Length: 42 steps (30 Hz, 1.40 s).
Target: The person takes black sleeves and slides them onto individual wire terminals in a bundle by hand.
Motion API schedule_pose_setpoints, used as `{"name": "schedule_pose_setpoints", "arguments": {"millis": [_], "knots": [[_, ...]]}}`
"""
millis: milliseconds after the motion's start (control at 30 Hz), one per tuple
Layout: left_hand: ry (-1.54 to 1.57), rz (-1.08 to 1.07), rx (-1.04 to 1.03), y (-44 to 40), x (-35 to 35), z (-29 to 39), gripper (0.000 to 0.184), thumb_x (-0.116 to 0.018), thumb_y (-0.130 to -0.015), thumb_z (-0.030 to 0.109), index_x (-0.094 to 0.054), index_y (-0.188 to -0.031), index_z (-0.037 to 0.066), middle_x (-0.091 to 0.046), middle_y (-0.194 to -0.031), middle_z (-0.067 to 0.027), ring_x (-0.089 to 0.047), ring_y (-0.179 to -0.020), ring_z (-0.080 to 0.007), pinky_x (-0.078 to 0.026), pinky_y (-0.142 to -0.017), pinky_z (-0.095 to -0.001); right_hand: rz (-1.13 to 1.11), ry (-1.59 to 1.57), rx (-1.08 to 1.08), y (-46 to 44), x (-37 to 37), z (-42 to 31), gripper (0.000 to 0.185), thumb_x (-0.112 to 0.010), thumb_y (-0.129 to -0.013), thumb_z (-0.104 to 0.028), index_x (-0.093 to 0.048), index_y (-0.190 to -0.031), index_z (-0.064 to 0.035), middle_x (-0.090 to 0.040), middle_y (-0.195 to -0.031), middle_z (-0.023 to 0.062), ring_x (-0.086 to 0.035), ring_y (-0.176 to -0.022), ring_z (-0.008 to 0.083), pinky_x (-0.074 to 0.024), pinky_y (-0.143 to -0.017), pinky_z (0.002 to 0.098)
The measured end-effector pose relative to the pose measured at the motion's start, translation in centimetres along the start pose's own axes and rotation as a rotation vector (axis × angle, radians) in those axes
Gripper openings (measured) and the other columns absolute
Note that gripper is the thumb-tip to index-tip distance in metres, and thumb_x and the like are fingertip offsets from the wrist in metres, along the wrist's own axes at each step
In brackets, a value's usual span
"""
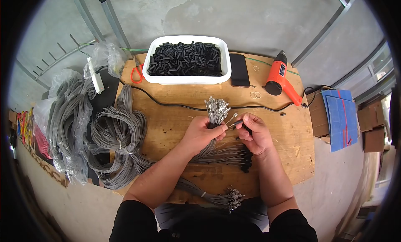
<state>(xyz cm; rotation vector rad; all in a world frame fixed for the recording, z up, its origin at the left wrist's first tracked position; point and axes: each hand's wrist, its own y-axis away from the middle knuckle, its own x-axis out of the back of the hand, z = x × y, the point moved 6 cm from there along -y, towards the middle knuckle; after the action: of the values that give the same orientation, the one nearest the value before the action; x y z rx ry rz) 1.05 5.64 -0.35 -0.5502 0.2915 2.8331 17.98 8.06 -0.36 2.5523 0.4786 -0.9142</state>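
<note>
At a wooden table (292,162), a person's left hand (201,132) closes around an upright bundle of gray wires (217,111) with metal terminals, while the right hand (255,133) pinches a black tube (237,122) between thumb and finger, other dark pieces apparently tucked in its curled fingers. Whether the tube touches a terminal is hard to tell. A stretch of wood separates the right forearm from the table's right edge; a tied wire bundle (229,199) lies at the near edge, and gray wire coils (119,131) crowd the left. Toward the far edge, a white plastic tub (186,79) holds a heap of short black tubes (186,58), beside a smartphone (239,71). An orange heat gun (277,75) lies farther right. Clear plastic bags (82,158) partly wrap more wire at far left.
</note>
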Motion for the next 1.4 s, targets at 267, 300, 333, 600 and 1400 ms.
{"name": "schedule_pose_setpoints", "arguments": {"millis": [267, 300, 333, 600, 1400], "knots": [[0.02, -0.005, -0.022, -0.1, -0.2, 0.0, 0.009, -0.068, -0.091, 0.007, -0.065, -0.091, -0.002, -0.063, -0.075, -0.0039, -0.056, -0.067, -0.0103, -0.045, -0.063, -0.0249, -0.022, 0.009, -0.028, 0.1, -0.2, 0.4, 0.017, -0.065, -0.096, -0.017, -0.065, -0.098, -0.0004, -0.066, -0.083, 0.0056, -0.043, -0.056, 0.0062, -0.0307, -0.046, 0.0175], [0.019, -0.007, -0.022, 0.0, -0.3, 0.1, 0.009, -0.068, -0.091, 0.007, -0.065, -0.091, -0.002, -0.063, -0.075, -0.0039, -0.056, -0.067, -0.0103, -0.045, -0.063, -0.0249, -0.028, 0.011, -0.021, 0.1, -0.3, 0.4, 0.017, -0.065, -0.096, -0.017, -0.065, -0.098, -0.0005, -0.067, -0.083, 0.0056, -0.043, -0.056, 0.0063, -0.0309, -0.046, 0.0174], [0.02, 0.001, -0.019, 0.0, -0.3, 0.1, 0.009, -0.068, -0.091, 0.007, -0.065, -0.091, -0.002, -0.063, -0.075, -0.004, -0.056, -0.067, -0.0104, -0.045, -0.062, -0.0249, -0.027, 0.01, -0.019, 0.1, -0.3, 0.5, 0.017, -0.065, -0.096, -0.017, -0.065, -0.098, -0.0005, -0.067, -0.083, 0.0056, -0.043, -0.056, 0.0063, -0.0309, -0.046, 0.0174], [0.037, 0.021, 0.003, 0.0, -0.1, -0.1, 0.008, -0.068, -0.091, 0.006, -0.065, -0.092, -0.002, -0.064, -0.077, -0.005, -0.057, -0.068, -0.0111, -0.046, -0.063, -0.0252, -0.033, -0.019, -0.057, 0.3, -0.7, 0.1, 0.017, -0.067, -0.094, -0.017, -0.066, -0.097, -0.0006, -0.067, -0.08, 0.0054, -0.045, -0.056, 0.0067, -0.0311, -0.046, 0.0178], [-0.229, 0.039, -0.068, -0.3, 0.0, -0.5, 0.01, -0.072, -0.089, 0.004, -0.07, -0.097, -0.002, -0.069, -0.084, -0.0025, -0.062, -0.074, -0.0082, -0.05, -0.068, -0.0232, 0.11, 0.467, 0.32, 1.0, -1.0, -1.0, 0.007, -0.073, -0.089, -0.006, -0.07, -0.094, -0.0014, -0.064, -0.075, -0.0013, -0.046, -0.057, 0.0014, -0.0344, -0.049, 0.0179]]}}
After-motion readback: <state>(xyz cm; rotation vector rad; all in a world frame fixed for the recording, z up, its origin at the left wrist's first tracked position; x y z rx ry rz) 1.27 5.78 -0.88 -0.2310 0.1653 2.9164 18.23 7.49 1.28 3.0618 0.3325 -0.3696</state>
